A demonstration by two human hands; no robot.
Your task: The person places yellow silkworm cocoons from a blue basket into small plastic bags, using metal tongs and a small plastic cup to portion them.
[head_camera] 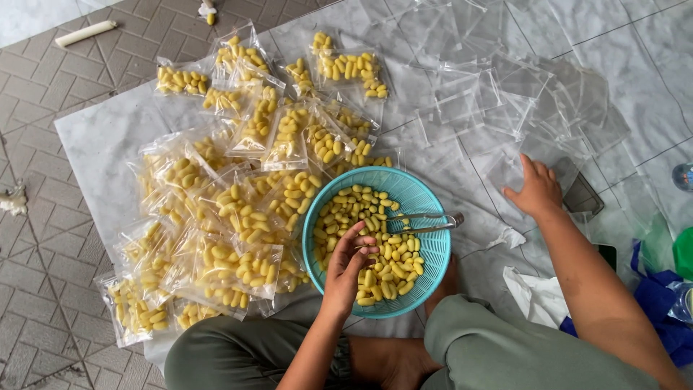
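A teal mesh basket point(436, 254) sits on the floor between my knees, half full of small yellow snack pieces point(395, 254). My left hand point(346, 264) is inside it, with fingers curled around a few pieces. Metal tongs point(427, 222) lie across the basket's right side. My right hand point(536, 189) rests flat, fingers spread, on a spread of empty clear plastic bags point(505, 94) to the right. A heap of clear bags filled with the yellow pieces point(216, 217) lies left of and behind the basket.
Everything lies on a white sheet point(101, 137) over grey tiles. A dark phone point(582, 195) sits just right of my right hand. Blue plastic point(658, 303), a green object point(682, 253) and a bottle point(683, 175) crowd the right edge. A white stick point(85, 32) lies far left.
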